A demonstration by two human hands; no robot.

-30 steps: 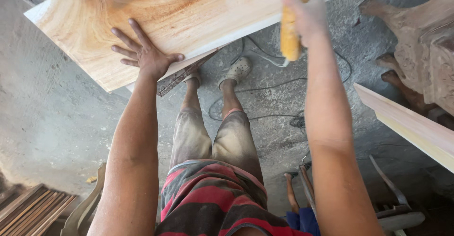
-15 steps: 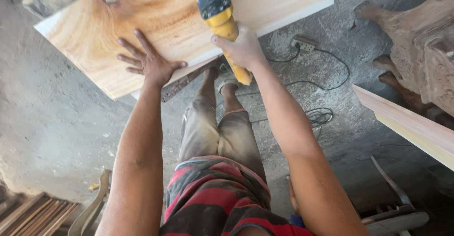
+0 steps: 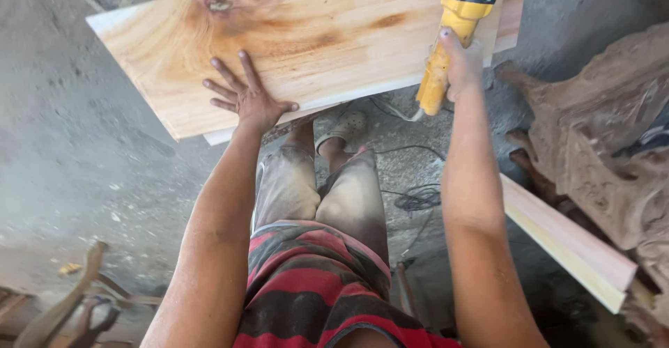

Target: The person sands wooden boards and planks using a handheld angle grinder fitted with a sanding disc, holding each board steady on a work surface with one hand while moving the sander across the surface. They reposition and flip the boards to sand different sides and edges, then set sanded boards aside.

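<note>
A: Counted, largest first?

B: One wide pale wooden board [image 3: 313, 34] with a dark knot near its far left corner, lying across the top. One carved brown wood piece [image 3: 613, 153] off to the right. One narrow plank [image 3: 564, 240] slanting beneath it. One yellow power sander [image 3: 449, 48] at the board's right near edge, black head resting on the wood.

A: And the hands?

B: Two. Left hand [image 3: 251, 97] flat and spread, fingers wide, pressing the board's near edge, clasping nothing. Right hand [image 3: 463, 62] wrapped tight round the sander's yellow handle.
</note>
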